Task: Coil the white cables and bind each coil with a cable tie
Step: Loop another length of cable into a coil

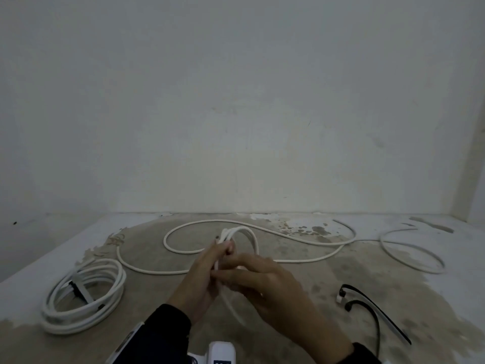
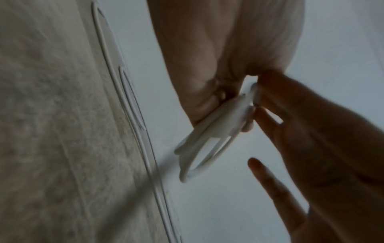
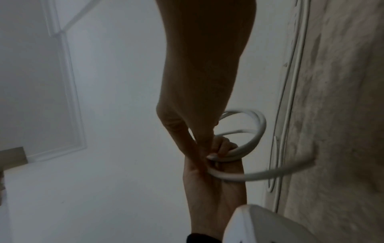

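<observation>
Left hand [image 1: 199, 277] grips our half-wound white cable [image 1: 237, 233]; right hand [image 1: 265, 282] pinches it w/ loose fingers. Stained grey surface [image 1: 341, 279], plain wall [image 1: 236, 101] behind.

I see the white cable [image 1: 265, 229] partly wound: a few small loops bunched upright mid-table, gripped in the left hand [image 1: 199, 282], the rest snaking loose toward the right and back. Finished coil [image 1: 84, 295] lies flat at left, bound. Black cable ties [image 1: 367, 306] lie loose at right.
</observation>
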